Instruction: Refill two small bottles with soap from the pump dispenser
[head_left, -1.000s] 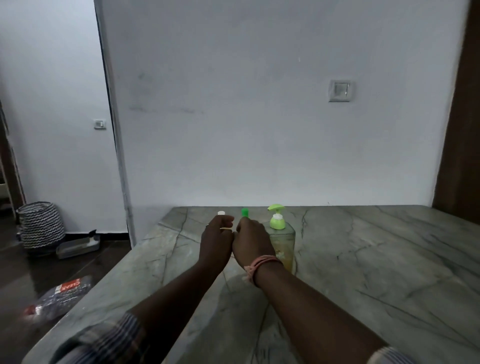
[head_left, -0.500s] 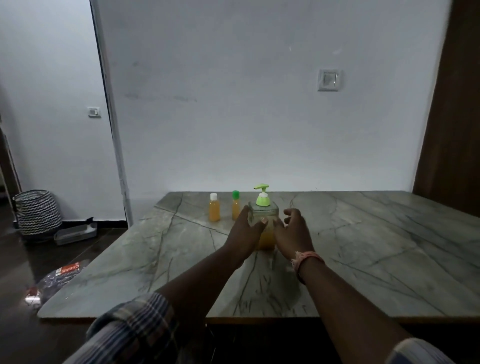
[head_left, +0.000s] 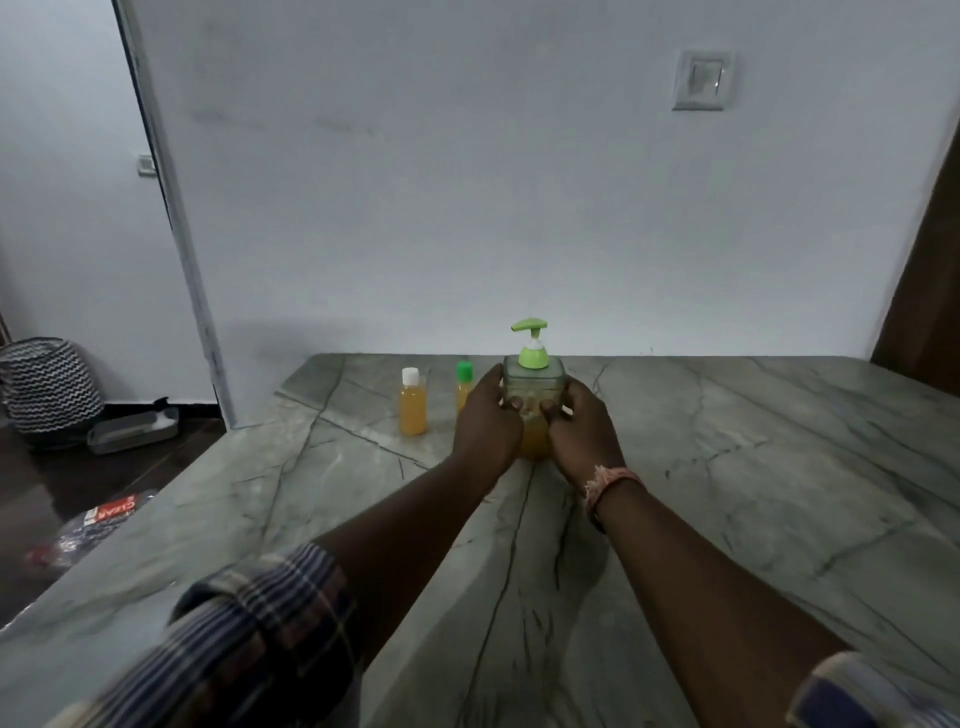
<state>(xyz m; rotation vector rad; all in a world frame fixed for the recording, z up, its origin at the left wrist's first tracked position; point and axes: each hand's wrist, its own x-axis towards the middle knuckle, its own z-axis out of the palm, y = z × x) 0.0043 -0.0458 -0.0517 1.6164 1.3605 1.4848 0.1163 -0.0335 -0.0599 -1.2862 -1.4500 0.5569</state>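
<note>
Head view: left hand (head_left: 485, 415) and right hand (head_left: 582, 428), arms outstretched, clasp pump dispenser (head_left: 533, 379) from both sides, 2 small bottles (head_left: 413, 402) just left of it.

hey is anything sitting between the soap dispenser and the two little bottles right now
Only the left hand, which grips the soap dispenser on the side facing the green-capped bottle. The white-capped bottle stands further left on the table.

Both hands have closed around the pump dispenser (head_left: 533, 395), now gripping it.
</note>
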